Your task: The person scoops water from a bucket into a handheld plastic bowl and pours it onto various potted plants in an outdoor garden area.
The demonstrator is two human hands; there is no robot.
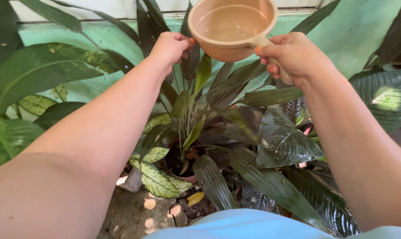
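Observation:
A tan plastic dipper (232, 27) with water in it is held up above a potted plant (196, 128). My right hand (293, 56) grips its handle at the right. My left hand (171, 46) steadies the bowl's left rim with the fingertips. The plant has long dark green leaves, some wet and shiny, and grows from a reddish pot (186, 178) on the ground. Both my forearms reach forward over the leaves.
Big broad leaves (36, 73) crowd the left side, and more foliage (386, 95) stands at the right. A pale green wall (351, 31) runs behind the plants. Bare soil and stones (138, 212) lie near the pot. A light blue garment (244, 225) shows at the bottom edge.

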